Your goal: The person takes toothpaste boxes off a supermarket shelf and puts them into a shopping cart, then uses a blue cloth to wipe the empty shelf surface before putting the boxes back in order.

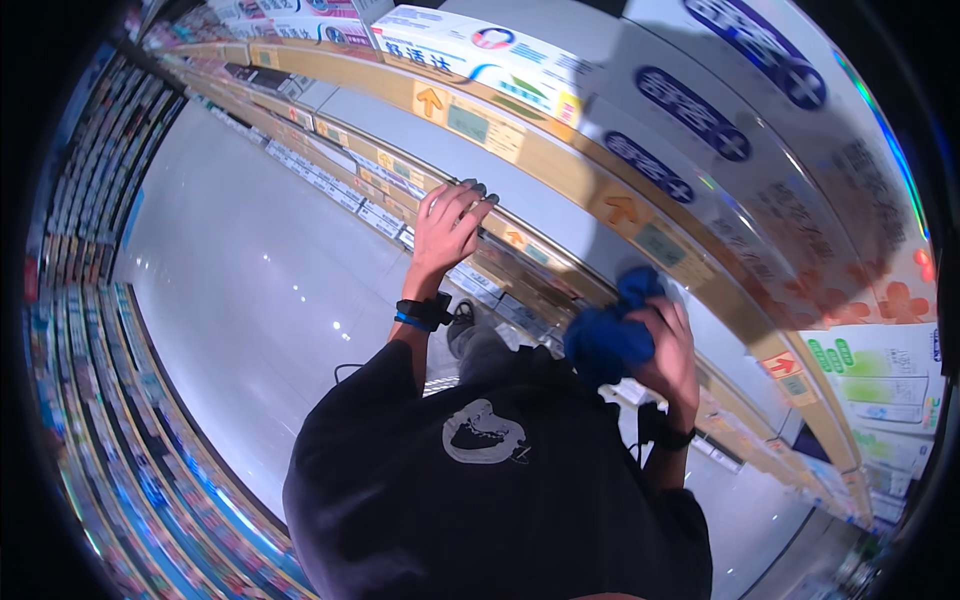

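A bunched blue cloth [611, 341] is gripped in my right hand [667, 349], close in front of the shelving and beside my torso. Part of the cloth reaches onto the white surface of a shelf [536, 191]. My left hand [451, 229] is at the front edge of that same shelf, its fingers bent slightly and spread a little, with nothing visible in them. Dark coverings show on the left fingertips. Whether those fingertips press on the shelf cannot be seen clearly. Each wrist wears a black strapped device, the left one [424, 311] above a blue band.
Boxed toothpaste [480, 56] and larger white-and-purple cartons [720, 142] stand on the upper shelf. Its tan front rail [540, 154] carries price tags and arrow cards. Lower shelves step down towards the glossy floor [247, 247]. Stocked shelves [135, 420] line the aisle's other side.
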`<state>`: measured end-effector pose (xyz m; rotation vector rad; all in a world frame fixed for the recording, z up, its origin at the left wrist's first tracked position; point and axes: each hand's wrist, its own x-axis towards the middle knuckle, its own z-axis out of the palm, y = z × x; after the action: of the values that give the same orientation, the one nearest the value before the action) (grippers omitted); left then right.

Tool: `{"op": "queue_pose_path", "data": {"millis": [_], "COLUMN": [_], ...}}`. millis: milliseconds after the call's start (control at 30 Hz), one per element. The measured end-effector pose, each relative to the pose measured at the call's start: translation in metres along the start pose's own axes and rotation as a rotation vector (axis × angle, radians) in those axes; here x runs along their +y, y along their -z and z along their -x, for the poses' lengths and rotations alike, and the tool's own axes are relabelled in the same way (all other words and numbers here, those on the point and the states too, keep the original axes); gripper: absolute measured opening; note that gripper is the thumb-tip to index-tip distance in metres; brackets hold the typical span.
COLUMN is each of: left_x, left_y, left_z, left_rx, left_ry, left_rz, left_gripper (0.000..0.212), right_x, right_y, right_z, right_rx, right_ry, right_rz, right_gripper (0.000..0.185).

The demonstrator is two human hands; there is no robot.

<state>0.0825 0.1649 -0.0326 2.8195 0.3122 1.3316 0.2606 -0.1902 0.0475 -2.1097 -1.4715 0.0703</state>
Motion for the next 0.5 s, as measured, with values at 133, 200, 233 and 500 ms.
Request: {"op": "queue_pose_path", "data": {"millis": [133,200,233,500], "left_x": [-0.070,-0.098,-0.107,-0.129], "left_y": [-0.002,0.001,0.002,0.016], "left_z": [-0.002,-0.005,-0.006,-0.016], "left_rx": [0.080,0.082,0.079,0.036], "left_ry": [0.098,0.091,0.082,-0.040], "left_rz": [0.091,0.126,0.140,0.366], "left_gripper": [0.026,0.024,0.023,0.027], "right_x": [-0.061,-0.081,-0.088,-0.082], "right_y": [-0.061,-0.083,-0.087,-0.072], "right_z": [-0.085,-0.115,-0.124,-0.110], "right_rx": [0.044,0.039,0.023,-0.046], "right_ry": [0.086,0.110,0.119,-0.116], "right_rz": [-0.006,-0.010,0.015,-0.153], "right_gripper": [0.043,0.046,0.048,0.043]}}
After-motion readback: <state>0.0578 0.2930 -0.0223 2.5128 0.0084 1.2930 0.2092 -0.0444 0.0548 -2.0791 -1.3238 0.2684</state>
